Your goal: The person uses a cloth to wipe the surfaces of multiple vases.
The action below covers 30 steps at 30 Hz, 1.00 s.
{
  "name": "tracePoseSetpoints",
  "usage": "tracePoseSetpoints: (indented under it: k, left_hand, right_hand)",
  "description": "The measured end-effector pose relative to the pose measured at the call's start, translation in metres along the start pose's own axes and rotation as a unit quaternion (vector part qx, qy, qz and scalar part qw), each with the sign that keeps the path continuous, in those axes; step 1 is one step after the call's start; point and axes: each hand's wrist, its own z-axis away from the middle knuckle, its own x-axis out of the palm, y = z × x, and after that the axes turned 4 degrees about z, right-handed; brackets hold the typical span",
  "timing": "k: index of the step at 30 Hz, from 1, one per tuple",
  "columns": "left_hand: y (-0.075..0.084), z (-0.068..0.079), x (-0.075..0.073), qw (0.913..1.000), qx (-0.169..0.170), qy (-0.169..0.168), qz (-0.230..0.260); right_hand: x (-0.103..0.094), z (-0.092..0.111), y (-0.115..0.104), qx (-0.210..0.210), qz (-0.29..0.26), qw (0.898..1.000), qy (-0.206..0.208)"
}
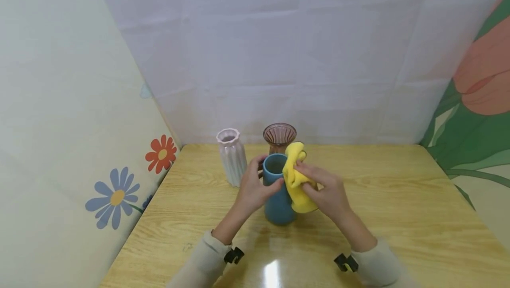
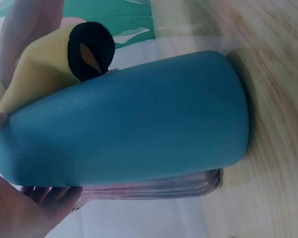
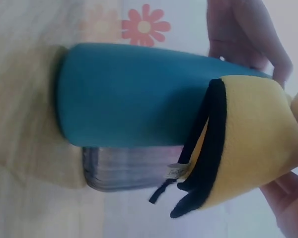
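Note:
A blue vase (image 1: 280, 206) stands upright on the wooden table, its round mouth facing up. My left hand (image 1: 255, 186) grips it near the top from the left, thumb across the front and fingers behind. On the other side, my right hand (image 1: 328, 190) pinches a bunched yellow cloth (image 1: 301, 197) that lies against the vase's upper right side and rim. In the right wrist view the cloth (image 3: 258, 134) shows a dark edge and a small white tag. The left wrist view shows the smooth side of the vase (image 2: 134, 119), its base on the table.
Directly behind the blue vase stands a pinkish ribbed glass vase (image 1: 280, 134), partly hidden. A pale pink pleated vase (image 1: 232, 159) stands to the left. The wooden table (image 1: 398, 199) meets a white sheet at the back and flower-printed walls at both sides.

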Motion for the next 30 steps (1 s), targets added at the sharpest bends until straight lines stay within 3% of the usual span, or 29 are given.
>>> tracePoseSetpoints:
  k: [9,30]
  left_hand:
    - [-0.005,-0.008,-0.011,0.9988,0.000,-0.042,0.025]
    - [-0.008,-0.020,-0.027,0.9898,-0.008,-0.142,0.012]
  right_hand:
    - [0.006,0.009,0.000,-0.005,0.016,1.000,-0.020]
    - [0.010,0.032,0.000,0.018,0.065,0.996,-0.065]
